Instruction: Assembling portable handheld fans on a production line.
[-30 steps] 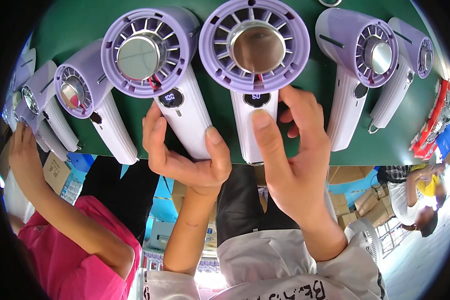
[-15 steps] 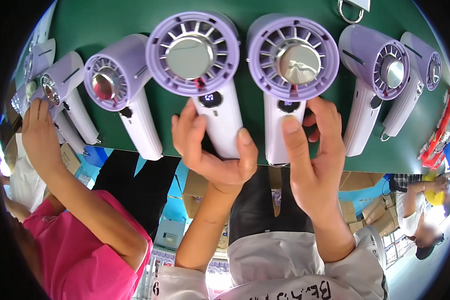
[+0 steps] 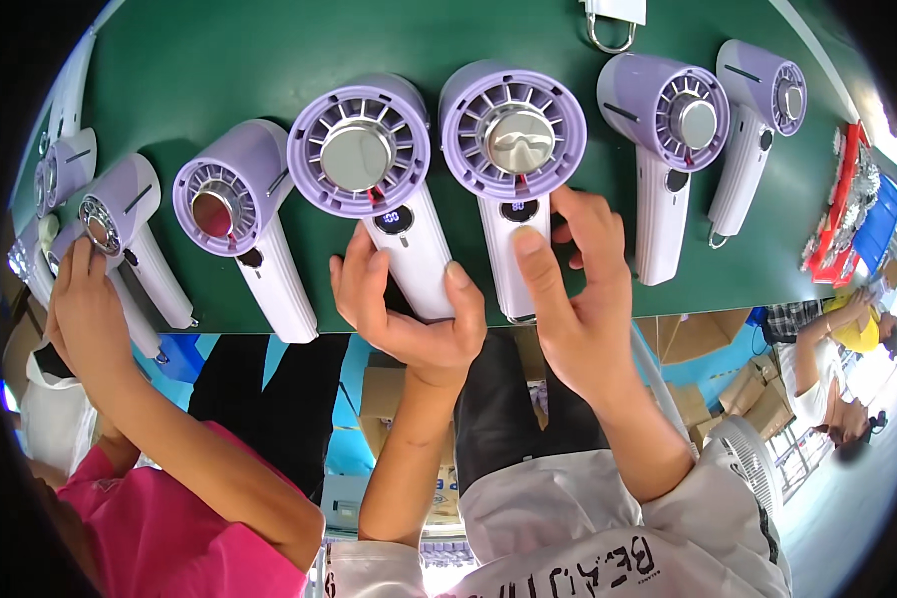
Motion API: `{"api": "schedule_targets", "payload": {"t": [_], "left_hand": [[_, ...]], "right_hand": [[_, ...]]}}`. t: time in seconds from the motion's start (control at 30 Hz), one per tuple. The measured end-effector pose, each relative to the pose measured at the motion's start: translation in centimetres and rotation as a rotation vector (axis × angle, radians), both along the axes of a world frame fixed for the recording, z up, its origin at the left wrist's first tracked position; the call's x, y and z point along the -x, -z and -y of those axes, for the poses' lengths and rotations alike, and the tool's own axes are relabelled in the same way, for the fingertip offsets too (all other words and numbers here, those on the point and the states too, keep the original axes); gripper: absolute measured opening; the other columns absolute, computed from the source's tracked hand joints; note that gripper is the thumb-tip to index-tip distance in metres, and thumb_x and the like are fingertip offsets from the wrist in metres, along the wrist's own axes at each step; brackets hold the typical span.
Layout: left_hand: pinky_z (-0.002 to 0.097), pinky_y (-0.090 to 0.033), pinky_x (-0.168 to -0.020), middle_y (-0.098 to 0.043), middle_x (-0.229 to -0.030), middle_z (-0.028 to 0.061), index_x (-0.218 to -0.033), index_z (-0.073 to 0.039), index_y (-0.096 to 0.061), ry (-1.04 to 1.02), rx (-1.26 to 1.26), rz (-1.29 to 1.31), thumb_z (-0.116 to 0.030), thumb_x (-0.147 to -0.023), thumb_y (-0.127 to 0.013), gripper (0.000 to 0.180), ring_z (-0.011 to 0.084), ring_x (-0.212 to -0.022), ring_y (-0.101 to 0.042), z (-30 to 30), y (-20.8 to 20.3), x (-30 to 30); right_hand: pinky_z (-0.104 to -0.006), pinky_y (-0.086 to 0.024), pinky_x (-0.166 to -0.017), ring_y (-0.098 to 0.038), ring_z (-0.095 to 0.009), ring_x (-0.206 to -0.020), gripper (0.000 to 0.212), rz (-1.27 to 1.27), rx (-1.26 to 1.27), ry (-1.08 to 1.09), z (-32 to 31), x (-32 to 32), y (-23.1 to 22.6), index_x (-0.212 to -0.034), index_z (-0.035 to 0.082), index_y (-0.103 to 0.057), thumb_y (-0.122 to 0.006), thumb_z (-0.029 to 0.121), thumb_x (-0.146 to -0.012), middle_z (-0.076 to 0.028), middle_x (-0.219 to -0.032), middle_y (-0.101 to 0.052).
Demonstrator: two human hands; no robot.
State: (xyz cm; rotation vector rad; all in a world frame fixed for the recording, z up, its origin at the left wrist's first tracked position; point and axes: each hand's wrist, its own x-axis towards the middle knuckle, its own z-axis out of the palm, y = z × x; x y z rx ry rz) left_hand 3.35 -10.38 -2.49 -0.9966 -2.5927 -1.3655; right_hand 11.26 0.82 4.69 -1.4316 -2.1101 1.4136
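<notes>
Side by side in front of me are two purple-and-white handheld fans with round slotted heads and mirrored discs. My left hand (image 3: 404,324) curls around the white handle of the left fan (image 3: 409,254), thumb on one side and fingers on the other. The handle of the right fan (image 3: 508,254) is in my right hand (image 3: 588,299), whose thumb presses on its front just below the small dark display. Both displays are lit. My fingers behind the right handle are partly hidden.
More purple fans lie on the green table (image 3: 528,25) to the left and right, one a nearby fan (image 3: 259,239). At the left a co-worker's hand (image 3: 90,299) touches another fan. A red tray (image 3: 832,224) holds silvery parts at the right. Cardboard boxes (image 3: 693,339) stand below the table edge.
My view has shifted, so the right-hand fans sit further left and lower in the picture. Both hands keep their holds. The left fan's display reads differently.
</notes>
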Motion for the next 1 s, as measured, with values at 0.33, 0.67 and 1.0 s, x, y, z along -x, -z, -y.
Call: {"api": "schedule_targets", "payload": {"t": [0.33,0.67,1.0], "left_hand": [[0.0571,-0.029,-0.11,-0.06,-0.132,0.0248,-0.129,-0.005,-0.044,0.016,0.02,-0.045,-0.03,-0.089,-0.07,0.054,0.0375,-0.119,-0.054,0.28,-0.05,0.31],[0.0575,-0.03,-0.109,-0.061,-0.13,0.0237,-0.129,-0.006,-0.047,0.008,0.051,-0.085,-0.031,-0.088,-0.07,0.053,0.0372,-0.118,-0.054,0.25,0.04,0.37],[0.0574,-0.029,-0.11,-0.056,-0.136,0.0288,-0.136,-0.004,-0.039,0.057,0.028,-0.066,-0.024,-0.089,-0.072,0.061,0.0378,-0.121,-0.053,0.37,-0.03,0.43]], "right_hand": [[-0.0363,-0.041,-0.081,-0.048,-0.026,-0.091,0.041,-0.001,-0.013,-0.013,0.44,-0.06,0.39,-0.132,-0.002,-0.059,-0.065,0.02,-0.098,-0.011,-0.105,-0.059],[-0.0367,-0.041,-0.082,-0.048,-0.026,-0.093,0.039,-0.003,0.014,0.002,0.59,-0.05,0.6,-0.13,-0.001,-0.058,-0.065,0.017,-0.097,-0.012,-0.106,-0.058],[-0.0368,-0.039,-0.086,-0.047,-0.025,-0.094,0.045,0.021,-0.033,-0.01,0.89,0.13,0.43,-0.138,-0.001,-0.054,-0.062,0.021,-0.099,-0.012,-0.11,-0.059]]}}
